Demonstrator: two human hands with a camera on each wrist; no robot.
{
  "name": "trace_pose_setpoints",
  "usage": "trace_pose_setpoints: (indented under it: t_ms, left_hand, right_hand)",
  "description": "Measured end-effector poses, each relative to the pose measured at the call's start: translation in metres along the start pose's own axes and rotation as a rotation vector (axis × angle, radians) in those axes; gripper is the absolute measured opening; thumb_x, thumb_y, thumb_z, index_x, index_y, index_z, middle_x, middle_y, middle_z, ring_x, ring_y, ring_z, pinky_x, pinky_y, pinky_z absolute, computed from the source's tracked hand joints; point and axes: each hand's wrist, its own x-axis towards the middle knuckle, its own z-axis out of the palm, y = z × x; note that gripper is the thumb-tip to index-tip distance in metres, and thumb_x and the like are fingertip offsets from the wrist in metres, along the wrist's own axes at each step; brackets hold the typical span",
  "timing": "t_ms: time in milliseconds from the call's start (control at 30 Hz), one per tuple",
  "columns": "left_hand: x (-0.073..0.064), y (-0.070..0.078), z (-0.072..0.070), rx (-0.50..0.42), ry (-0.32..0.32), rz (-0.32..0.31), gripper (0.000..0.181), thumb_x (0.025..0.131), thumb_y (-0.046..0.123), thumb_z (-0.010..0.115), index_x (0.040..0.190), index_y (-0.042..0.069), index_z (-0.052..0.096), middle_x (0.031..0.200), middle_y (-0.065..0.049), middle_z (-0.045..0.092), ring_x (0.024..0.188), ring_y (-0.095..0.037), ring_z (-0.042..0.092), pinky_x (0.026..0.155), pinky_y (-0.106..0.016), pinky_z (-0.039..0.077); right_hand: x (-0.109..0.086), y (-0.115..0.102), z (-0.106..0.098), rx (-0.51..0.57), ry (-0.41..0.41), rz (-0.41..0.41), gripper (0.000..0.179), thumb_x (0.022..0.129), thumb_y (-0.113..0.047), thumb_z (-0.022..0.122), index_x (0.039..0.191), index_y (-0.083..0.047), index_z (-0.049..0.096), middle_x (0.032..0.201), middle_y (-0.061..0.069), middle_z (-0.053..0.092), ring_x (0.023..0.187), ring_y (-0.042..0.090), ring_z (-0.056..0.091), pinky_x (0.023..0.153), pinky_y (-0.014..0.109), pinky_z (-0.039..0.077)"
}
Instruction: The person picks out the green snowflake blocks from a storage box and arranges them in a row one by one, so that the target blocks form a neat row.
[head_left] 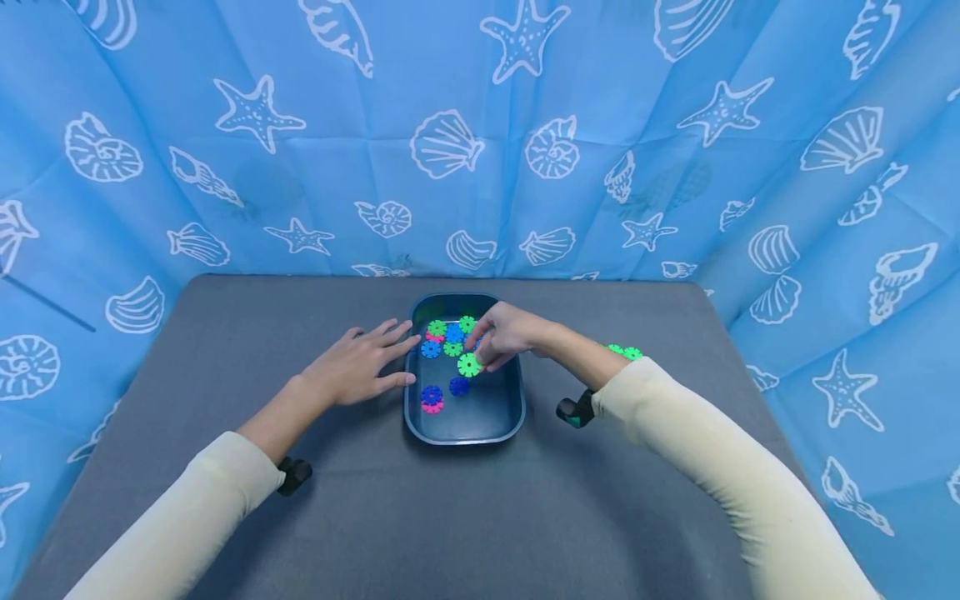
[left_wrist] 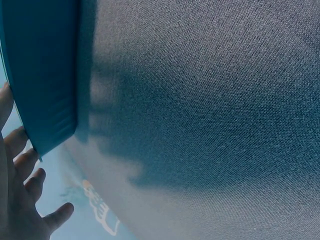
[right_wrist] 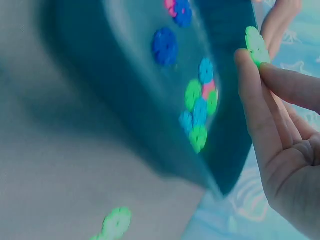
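Observation:
A dark blue tray (head_left: 480, 425) stands on the grey table, with several notched plastic discs in green, blue and pink on its floor. My right hand (head_left: 510, 333) is over the tray and pinches a green notched disc (head_left: 469, 365) between thumb and index finger; the right wrist view shows that same green disc (right_wrist: 257, 46) at the fingertips. My left hand (head_left: 367, 362) lies spread, its fingertips right at the tray's left rim. In the left wrist view its straight fingers (left_wrist: 25, 162) reach along the tray's outer wall (left_wrist: 42, 75).
Two green discs (head_left: 626, 352) lie on the table to the right, partly behind my right forearm. Pink and dark blue discs (head_left: 432, 395) overlap near the tray's left side. A blue curtain (head_left: 465, 208) with white shells and starfish hangs behind the grey table (head_left: 465, 517).

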Motion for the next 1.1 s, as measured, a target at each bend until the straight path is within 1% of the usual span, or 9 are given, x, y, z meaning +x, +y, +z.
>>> trace_pose_setpoints:
  t_ms: [200, 367, 500, 567, 700, 767, 900, 1100]
  left_hand:
    - [0.000, 0.001, 0.000, -0.001, 0.000, -0.005, 0.072, 0.098, 0.056, 0.053, 0.156, 0.016, 0.036, 0.163, -0.011, 0.025, 0.149, -0.037, 0.023, 0.111, -0.068, 0.025]
    - [0.001, 0.001, 0.001, -0.005, 0.000, -0.010, 0.072, 0.098, 0.056, 0.053, 0.156, 0.017, 0.036, 0.163, -0.011, 0.025, 0.149, -0.037, 0.022, 0.111, -0.068, 0.024]
    - [0.001, 0.001, 0.000, -0.009, -0.007, -0.013, 0.072, 0.098, 0.057, 0.052, 0.156, 0.017, 0.036, 0.163, -0.011, 0.025, 0.150, -0.036, 0.020, 0.111, -0.068, 0.024]
    - [0.000, 0.001, -0.001, -0.009, -0.007, -0.013, 0.072, 0.098, 0.057, 0.052, 0.156, 0.017, 0.036, 0.163, -0.011, 0.025, 0.150, -0.036, 0.020, 0.111, -0.068, 0.024]
    - [0.000, 0.001, 0.000, -0.013, -0.004, -0.009, 0.072, 0.098, 0.057, 0.052, 0.156, 0.017, 0.036, 0.163, -0.011, 0.025, 0.150, -0.036, 0.020, 0.111, -0.068, 0.024]
    - [0.000, 0.001, 0.000, -0.013, -0.001, -0.007, 0.072, 0.098, 0.056, 0.052, 0.156, 0.017, 0.036, 0.163, -0.011, 0.025, 0.149, -0.036, 0.021, 0.111, -0.068, 0.024]
    - [0.000, 0.000, 0.001, -0.007, 0.003, -0.006, 0.072, 0.098, 0.057, 0.052, 0.156, 0.017, 0.036, 0.163, -0.011, 0.025, 0.149, -0.036, 0.021, 0.111, -0.068, 0.025]
    - [0.000, 0.000, 0.001, -0.009, -0.004, -0.014, 0.072, 0.098, 0.057, 0.052, 0.156, 0.017, 0.035, 0.163, -0.010, 0.024, 0.150, -0.036, 0.020, 0.111, -0.068, 0.024]
  right_hand:
    - [-0.030, 0.025, -0.036, -0.047, 0.042, 0.000, 0.030, 0.092, 0.005, 0.064, 0.121, 0.012, 0.061, 0.088, 0.015, 0.074, 0.083, 0.027, 0.073, 0.080, 0.042, 0.059]
    - [-0.054, 0.050, -0.069, -0.056, 0.133, -0.007, 0.031, 0.092, 0.005, 0.062, 0.121, 0.014, 0.059, 0.093, 0.020, 0.074, 0.081, 0.025, 0.073, 0.076, 0.038, 0.060]
    - [-0.071, 0.069, -0.091, -0.013, 0.204, 0.012, 0.031, 0.093, 0.003, 0.062, 0.122, 0.015, 0.059, 0.099, 0.025, 0.072, 0.079, 0.021, 0.073, 0.075, 0.037, 0.060]
    - [-0.078, 0.081, -0.101, 0.018, 0.233, 0.029, 0.031, 0.095, 0.002, 0.061, 0.123, 0.015, 0.058, 0.098, 0.025, 0.072, 0.078, 0.019, 0.073, 0.075, 0.038, 0.060]
    - [-0.089, 0.104, -0.112, 0.067, 0.293, 0.060, 0.035, 0.096, 0.001, 0.061, 0.126, 0.017, 0.054, 0.094, 0.021, 0.073, 0.075, 0.016, 0.072, 0.074, 0.034, 0.060]
    - [-0.094, 0.115, -0.116, 0.075, 0.329, 0.073, 0.036, 0.096, -0.001, 0.061, 0.126, 0.017, 0.053, 0.092, 0.019, 0.073, 0.074, 0.014, 0.072, 0.074, 0.033, 0.060]
    - [-0.098, 0.140, -0.123, 0.075, 0.401, 0.103, 0.035, 0.095, 0.000, 0.061, 0.124, 0.018, 0.052, 0.085, 0.014, 0.073, 0.069, 0.010, 0.070, 0.068, 0.029, 0.059]
    - [-0.100, 0.182, -0.135, 0.103, 0.480, 0.162, 0.034, 0.094, 0.001, 0.061, 0.121, 0.019, 0.052, 0.076, 0.009, 0.072, 0.067, 0.011, 0.070, 0.069, 0.033, 0.060]
